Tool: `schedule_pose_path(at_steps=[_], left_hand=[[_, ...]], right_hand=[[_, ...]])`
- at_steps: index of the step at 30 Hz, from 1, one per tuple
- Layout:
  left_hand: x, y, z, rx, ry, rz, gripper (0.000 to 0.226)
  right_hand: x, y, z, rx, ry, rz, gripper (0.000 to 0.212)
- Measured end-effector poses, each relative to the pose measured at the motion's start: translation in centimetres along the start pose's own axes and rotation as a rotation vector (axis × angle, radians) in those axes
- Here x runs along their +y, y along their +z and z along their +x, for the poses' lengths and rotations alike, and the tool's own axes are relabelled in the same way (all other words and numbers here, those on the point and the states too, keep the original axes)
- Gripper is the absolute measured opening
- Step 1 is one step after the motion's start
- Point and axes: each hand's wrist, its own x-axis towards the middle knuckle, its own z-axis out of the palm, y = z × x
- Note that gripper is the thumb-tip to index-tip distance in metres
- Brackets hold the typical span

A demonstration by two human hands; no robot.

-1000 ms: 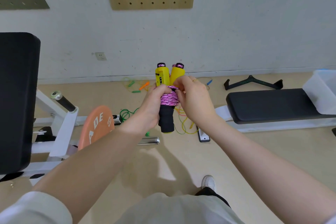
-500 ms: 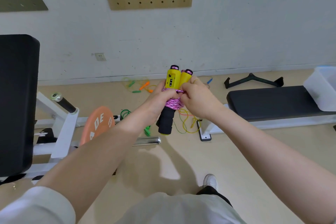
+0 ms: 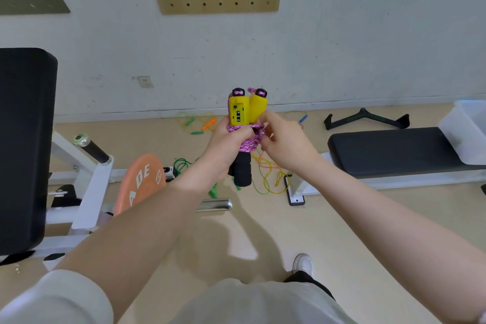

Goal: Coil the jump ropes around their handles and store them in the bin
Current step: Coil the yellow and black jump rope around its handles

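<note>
so the pink rope is wrapped in tight turns around the middle of its two handles, held together side by side at chest height in front of the wall. yellow tops with black caps point up and slightly away, black foam grips point down toward the floor, so the bundle's long axis is near vertical, tilted a touch to the right at the top. one handle shows a small counter window facing the camera. left hand grips the bundle from the left, fingers curled around the coil and handles. right hand is at the right side of the coil, fingertips pinching at the top turns; looks like it's tucking the rope end, but the end itself is hidden under the fingers so can't confirm. judgement: this rope is nearly coiled, only securing the tail is left, then it goes in the bin, the white tub sitting on the far right end of the black bench, well apart from the hands. can't see inside the bin. more ropes lie loose on the floor: a green one by the orange weight plate, a yellow/orange tangle just behind the bundle, another bunch near the wall. so most of the task is still left.
</note>
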Motion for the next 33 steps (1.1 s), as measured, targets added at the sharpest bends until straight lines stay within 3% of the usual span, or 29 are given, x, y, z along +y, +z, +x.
schedule_pose_path(at_steps=[4,9,12,15,19,21,24,30,33], left_hand=[[0.1,0.1,0.0,0.018,0.085,0.085,0.021],[-1.5,-0.9,1.1,0.107,0.268,0.525,0.046],[-1.5,-1.8,1.8,0.187,0.102,0.320,0.023],[-1.5,-2.1,2.0,0.173,-0.015,0.128,0.016],[-0.2,-0.6,2.3,0.111,-0.045,-0.042,0.011],[0.6,0.4,2.8,0.072,-0.100,-0.083,0.011],[1.7,2.0,2.7,-0.027,-0.238,-0.177,0.013],[1.0,7.9,3.2,-0.252,-0.245,-0.248,0.049],[0.2,12.0,3.7,-0.260,-0.321,-0.267,0.040]], right_hand=[[0.3,0.7,0.6,0.114,-0.006,-0.029,0.024],[0.2,1.6,0.7,0.041,0.060,-0.067,0.015],[0.1,2.2,-0.5,0.020,-0.103,0.109,0.012],[0.4,1.4,-0.8,-0.051,-0.153,0.442,0.028],[0.7,-0.5,-0.7,-0.109,-0.135,0.922,0.022],[1.4,-2.1,-0.2,-0.116,-0.102,1.081,0.031],[4.2,-3.7,1.2,-0.058,0.052,1.341,0.034],[11.3,-4.2,1.8,-0.105,0.121,1.336,0.021],[14.0,-5.4,1.8,-0.035,0.217,1.201,0.027]])
